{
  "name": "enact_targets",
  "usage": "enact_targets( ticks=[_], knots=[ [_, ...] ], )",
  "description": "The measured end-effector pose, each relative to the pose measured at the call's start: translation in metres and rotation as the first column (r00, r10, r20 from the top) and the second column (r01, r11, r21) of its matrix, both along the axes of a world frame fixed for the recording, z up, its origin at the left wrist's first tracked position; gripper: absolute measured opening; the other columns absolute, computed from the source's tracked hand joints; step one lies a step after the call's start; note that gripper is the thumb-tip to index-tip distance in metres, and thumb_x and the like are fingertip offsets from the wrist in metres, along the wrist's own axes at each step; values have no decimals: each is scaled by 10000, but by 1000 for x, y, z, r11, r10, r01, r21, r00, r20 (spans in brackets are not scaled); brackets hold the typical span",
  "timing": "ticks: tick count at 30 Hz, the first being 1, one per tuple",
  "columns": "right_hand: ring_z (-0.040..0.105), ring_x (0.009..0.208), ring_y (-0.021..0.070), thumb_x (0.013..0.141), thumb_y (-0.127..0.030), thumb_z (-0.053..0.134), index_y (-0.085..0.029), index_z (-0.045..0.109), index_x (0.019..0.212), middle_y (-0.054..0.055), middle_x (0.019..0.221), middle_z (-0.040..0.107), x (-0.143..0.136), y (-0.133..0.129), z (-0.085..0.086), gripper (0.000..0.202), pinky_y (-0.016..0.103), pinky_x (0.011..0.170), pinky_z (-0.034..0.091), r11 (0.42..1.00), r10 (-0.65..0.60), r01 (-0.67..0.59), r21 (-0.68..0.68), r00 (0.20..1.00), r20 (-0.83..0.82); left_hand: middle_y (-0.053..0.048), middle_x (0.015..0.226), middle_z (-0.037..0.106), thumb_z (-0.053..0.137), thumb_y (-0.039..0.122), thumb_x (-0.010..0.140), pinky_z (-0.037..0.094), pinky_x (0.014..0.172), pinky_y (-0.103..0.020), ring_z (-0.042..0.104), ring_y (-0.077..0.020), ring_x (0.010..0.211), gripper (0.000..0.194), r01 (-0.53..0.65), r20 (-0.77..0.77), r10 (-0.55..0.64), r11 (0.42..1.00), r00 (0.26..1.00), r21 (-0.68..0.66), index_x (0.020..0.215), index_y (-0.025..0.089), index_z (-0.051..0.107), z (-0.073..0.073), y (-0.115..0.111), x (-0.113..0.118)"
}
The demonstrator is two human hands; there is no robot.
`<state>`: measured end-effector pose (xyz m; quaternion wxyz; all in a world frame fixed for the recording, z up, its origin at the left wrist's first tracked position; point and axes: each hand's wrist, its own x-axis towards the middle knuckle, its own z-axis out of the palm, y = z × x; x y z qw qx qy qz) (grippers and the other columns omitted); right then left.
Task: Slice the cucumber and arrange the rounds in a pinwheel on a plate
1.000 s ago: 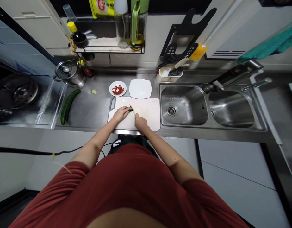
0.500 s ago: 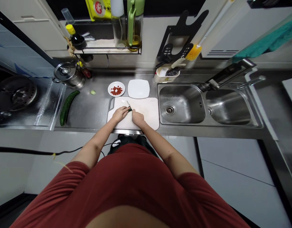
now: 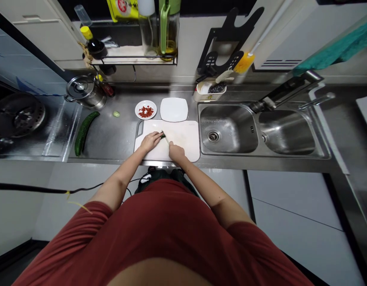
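Green vegetable (image 3: 163, 135) is held by left hand (image 3: 150, 142), knife (image 3: 167, 139) by right hand (image 3: 176, 152).

On the white board (image 3: 185, 135), saw a green piece (image 3: 163, 136); around it, a dark-green cucumber (image 3: 83, 132) at nine o'clock, red bits (image 3: 145, 112) on a white plate (image 3: 145, 102) at eleven, teal cloth (image 3: 338, 48) at two, dark-red shirt (image 3: 174, 230) at six.

We could make out no words; the pale marks in the red circle (image 3: 121, 5) on the yellow packet (image 3: 125, 16), top left of centre, stayed too small.
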<state>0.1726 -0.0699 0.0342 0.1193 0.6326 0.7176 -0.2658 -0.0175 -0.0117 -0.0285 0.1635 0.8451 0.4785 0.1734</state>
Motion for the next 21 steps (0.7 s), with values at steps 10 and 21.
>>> enact_targets(
  ticks=[10,21],
  knots=[
    [653,993,244,902,-95,392,-135,441,1199,164,1043,668,16,-13,5,303,325,813,477,1000,22,-22,10,999,24,-60,1174,643,425,340,961,489,902,-286,619,-174,1032,392,-35,5,35,999,999,-25,1316,275,578,10,0,0],
    [657,920,215,978,-150,257,-209,420,1289,147,1142,580,49,-13,20,356,302,769,449,988,-11,-22,155,978,207,-63,1221,632,491,390,928,486,895,-305,608,-207,1077,462,-67,-6,67,996,998,-59,1374,269,505,15,-4,1]
  ],
)
